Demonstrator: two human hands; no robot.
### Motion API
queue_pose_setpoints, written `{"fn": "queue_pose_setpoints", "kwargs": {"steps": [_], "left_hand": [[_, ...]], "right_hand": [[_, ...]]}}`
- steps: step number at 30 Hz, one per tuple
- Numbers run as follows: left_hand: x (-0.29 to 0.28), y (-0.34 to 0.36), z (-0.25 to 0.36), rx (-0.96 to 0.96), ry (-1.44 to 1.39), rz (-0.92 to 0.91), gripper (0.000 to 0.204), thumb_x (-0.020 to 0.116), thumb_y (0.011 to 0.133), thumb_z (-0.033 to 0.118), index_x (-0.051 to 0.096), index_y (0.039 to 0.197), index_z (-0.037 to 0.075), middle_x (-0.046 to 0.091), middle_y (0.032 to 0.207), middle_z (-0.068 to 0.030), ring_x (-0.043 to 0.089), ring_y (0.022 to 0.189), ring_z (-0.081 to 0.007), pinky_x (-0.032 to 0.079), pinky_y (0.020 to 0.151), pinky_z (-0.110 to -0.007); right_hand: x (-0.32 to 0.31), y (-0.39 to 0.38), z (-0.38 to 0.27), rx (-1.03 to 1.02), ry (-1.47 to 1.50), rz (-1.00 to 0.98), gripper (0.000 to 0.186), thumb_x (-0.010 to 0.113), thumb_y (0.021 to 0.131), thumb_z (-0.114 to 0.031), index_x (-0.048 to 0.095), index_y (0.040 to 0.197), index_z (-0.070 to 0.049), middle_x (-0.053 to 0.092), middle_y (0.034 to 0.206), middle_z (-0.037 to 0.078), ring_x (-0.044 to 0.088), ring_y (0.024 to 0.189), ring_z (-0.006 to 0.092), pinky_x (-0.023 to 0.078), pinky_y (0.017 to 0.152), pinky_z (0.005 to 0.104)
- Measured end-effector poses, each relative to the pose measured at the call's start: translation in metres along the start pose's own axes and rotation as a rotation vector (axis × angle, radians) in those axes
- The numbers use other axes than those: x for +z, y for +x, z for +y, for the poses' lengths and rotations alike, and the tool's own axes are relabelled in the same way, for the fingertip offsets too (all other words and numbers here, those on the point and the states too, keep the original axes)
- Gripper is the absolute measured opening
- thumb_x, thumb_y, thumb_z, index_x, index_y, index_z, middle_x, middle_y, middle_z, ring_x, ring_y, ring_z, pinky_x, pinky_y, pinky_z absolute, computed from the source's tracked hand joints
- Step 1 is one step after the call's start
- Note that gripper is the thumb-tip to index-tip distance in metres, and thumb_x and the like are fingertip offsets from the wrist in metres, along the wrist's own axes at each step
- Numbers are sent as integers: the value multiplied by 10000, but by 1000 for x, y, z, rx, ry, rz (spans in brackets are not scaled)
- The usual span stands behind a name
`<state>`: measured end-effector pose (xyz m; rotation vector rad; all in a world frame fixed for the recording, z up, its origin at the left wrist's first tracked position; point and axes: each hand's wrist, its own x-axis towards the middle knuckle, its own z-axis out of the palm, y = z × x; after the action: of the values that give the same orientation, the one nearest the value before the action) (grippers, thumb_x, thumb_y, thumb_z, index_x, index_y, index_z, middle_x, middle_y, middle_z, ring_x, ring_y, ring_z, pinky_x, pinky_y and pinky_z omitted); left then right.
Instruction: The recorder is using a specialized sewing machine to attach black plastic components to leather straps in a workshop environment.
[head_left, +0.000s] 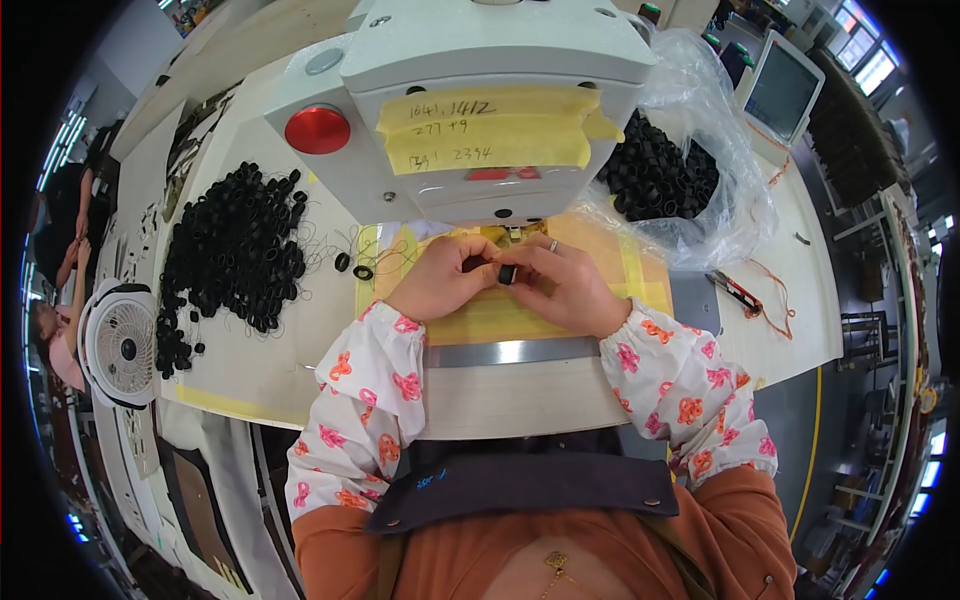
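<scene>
Both hands meet in front of the white sewing machine (490, 70), just below its head. Between their fingertips is a small black loop (507, 274), apparently a ring of fabric or elastic. My right hand (572, 288) pinches it from the right, thumb and forefinger closed. From the left, the bent fingers and thumb of my left hand (438, 278) close against it; a dark patch shows within that grip, its exact shape hidden. Under the hands lies a yellow-taped work surface (465, 326) with a metal strip (510, 353) along its near edge.
A heap of black loops (235, 245) lies on the left, with two single loops (352, 267) and loose threads beside it. On the right are a clear plastic bag (735, 215) of black loops and a red-and-black cutter (735, 294) with orange cord. A white fan (122, 345) stands far left.
</scene>
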<state>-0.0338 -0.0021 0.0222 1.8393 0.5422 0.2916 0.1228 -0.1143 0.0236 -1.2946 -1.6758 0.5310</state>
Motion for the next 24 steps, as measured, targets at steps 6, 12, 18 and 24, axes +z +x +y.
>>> {"fn": "queue_pose_setpoints", "kwargs": {"steps": [6, 12, 18, 24], "left_hand": [[-2, 2, -3, 29, 32, -52, 135, 598, 755, 108, 578, 820, -8, 547, 643, -35, 480, 604, -91, 395, 567, -238], [-2, 2, 1, 25, 51, -19, 131, 594, 764, 109, 576, 809, -13, 543, 633, -27, 479, 590, -72, 398, 551, -231], [24, 3, -2, 24, 42, 307, 120, 590, 770, 113, 593, 801, -2, 577, 644, -43, 514, 567, -85, 417, 536, -230], [29, -3, 7, 19, 186, 285, 153, 620, 763, 142, 589, 824, 5, 572, 666, -18, 490, 593, -63, 412, 552, -219]], "right_hand": [[-6, 4, 9, -65, 52, -65, 248, 678, 683, -10, 602, 919, -22, 551, 778, 95, 584, 653, 193, 478, 581, 283], [-3, 4, 0, 50, 53, 21, 273, 697, 674, -32, 564, 911, -15, 552, 753, 97, 590, 654, 190, 485, 577, 280], [9, -4, 4, 26, -112, 195, 224, 667, 691, -17, 530, 868, -9, 543, 768, 101, 587, 643, 197, 480, 554, 283], [7, -3, 0, -56, -183, 211, 210, 577, 700, 29, 523, 898, -17, 538, 845, 120, 576, 641, 264, 481, 551, 331]]}}
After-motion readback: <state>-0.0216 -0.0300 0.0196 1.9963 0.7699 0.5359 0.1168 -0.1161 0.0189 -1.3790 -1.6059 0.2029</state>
